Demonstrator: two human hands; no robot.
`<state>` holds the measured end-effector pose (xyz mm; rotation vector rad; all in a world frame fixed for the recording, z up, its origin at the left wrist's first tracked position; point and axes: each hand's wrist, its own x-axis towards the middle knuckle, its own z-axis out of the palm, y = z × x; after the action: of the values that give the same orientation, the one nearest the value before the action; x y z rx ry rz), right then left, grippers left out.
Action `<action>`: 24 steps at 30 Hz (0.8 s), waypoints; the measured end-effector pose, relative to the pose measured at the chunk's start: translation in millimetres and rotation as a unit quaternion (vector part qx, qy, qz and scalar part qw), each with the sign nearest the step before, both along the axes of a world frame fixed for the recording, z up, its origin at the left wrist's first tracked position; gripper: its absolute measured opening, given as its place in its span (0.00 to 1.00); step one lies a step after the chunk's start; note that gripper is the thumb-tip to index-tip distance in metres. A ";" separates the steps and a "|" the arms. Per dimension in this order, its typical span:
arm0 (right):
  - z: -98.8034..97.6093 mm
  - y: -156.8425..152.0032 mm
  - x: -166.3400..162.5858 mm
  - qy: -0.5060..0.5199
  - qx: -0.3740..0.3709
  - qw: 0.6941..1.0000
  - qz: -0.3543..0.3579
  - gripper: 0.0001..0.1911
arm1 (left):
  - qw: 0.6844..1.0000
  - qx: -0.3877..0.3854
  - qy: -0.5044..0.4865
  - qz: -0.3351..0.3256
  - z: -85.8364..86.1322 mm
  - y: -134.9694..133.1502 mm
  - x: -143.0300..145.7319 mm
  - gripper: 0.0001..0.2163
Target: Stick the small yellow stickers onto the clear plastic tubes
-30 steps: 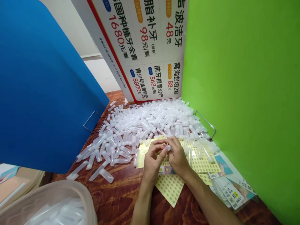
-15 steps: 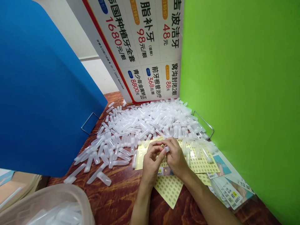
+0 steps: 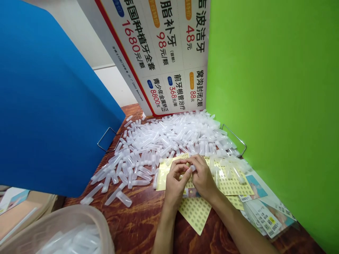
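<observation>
Translucent tube between both hands' fingers

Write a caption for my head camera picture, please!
Left hand and right hand hold a small plastic piece over yellow sheets, near piled plastic tubes.

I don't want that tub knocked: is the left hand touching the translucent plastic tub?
Apart: the head view shows a stretch of wooden tabletop between the left hand and the translucent plastic tub.
</observation>
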<state>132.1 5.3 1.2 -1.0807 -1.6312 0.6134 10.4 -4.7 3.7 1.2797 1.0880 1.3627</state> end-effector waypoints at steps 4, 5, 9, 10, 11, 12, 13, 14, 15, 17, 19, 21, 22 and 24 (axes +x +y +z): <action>-1.0 0.1 -0.2 0.007 -0.011 1.000 -0.005 0.22 | 1.000 0.007 0.012 -0.002 -0.1 -0.6 -0.3 0.10; -1.3 0.3 -0.1 0.009 -0.013 1.000 -0.007 0.22 | 1.000 0.006 0.016 -0.004 0.3 -1.0 -0.3 0.09; -2.5 1.2 0.1 0.011 -0.016 1.000 -0.013 0.23 | 1.000 0.006 0.019 -0.007 1.0 -1.9 0.0 0.09; -2.7 1.4 0.2 0.011 -0.016 1.000 -0.013 0.23 | 1.000 0.009 0.016 -0.007 0.8 -1.7 0.2 0.09; -2.7 1.4 0.2 0.010 -0.017 1.000 -0.014 0.23 | 1.000 0.012 0.012 -0.007 0.4 -1.5 0.4 0.09; -2.7 1.4 0.3 0.009 -0.018 1.000 -0.014 0.23 | 1.000 0.015 0.009 -0.008 0.1 -1.1 0.7 0.08; -2.5 1.4 0.4 0.008 -0.019 1.000 -0.015 0.23 | 1.000 0.018 0.006 -0.009 -0.1 -0.7 1.1 0.08; -2.3 1.2 0.4 0.007 -0.020 1.000 -0.015 0.22 | 1.000 0.018 0.004 -0.009 -0.1 -0.4 1.5 0.08; -2.1 1.0 0.5 0.006 -0.022 1.000 -0.015 0.22 | 1.000 0.017 0.003 -0.008 0.2 -0.2 1.8 0.08; -1.4 0.5 0.5 0.006 -0.027 1.000 -0.014 0.21 | 1.000 0.012 0.004 -0.005 1.4 -0.1 2.3 0.08; -1.1 0.2 0.4 0.005 -0.030 0.999 -0.014 0.21 | 1.000 0.006 0.004 -0.007 2.6 -0.3 2.4 0.09; -1.1 0.1 0.4 0.005 -0.031 0.999 -0.014 0.22 | 1.000 0.005 0.001 -0.009 3.3 -0.6 2.2 0.09; -1.4 0.1 0.4 0.004 -0.030 0.999 -0.013 0.22 | 1.000 0.005 0.000 -0.009 3.5 -0.8 2.1 0.09; -2.1 0.4 0.5 0.002 -0.025 1.000 -0.011 0.21 | 1.000 0.005 -0.001 -0.007 3.5 -1.1 2.0 0.10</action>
<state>132.6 5.7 -0.9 -1.1325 -1.6044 0.6449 12.4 -5.8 7.3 1.2911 1.0710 1.3592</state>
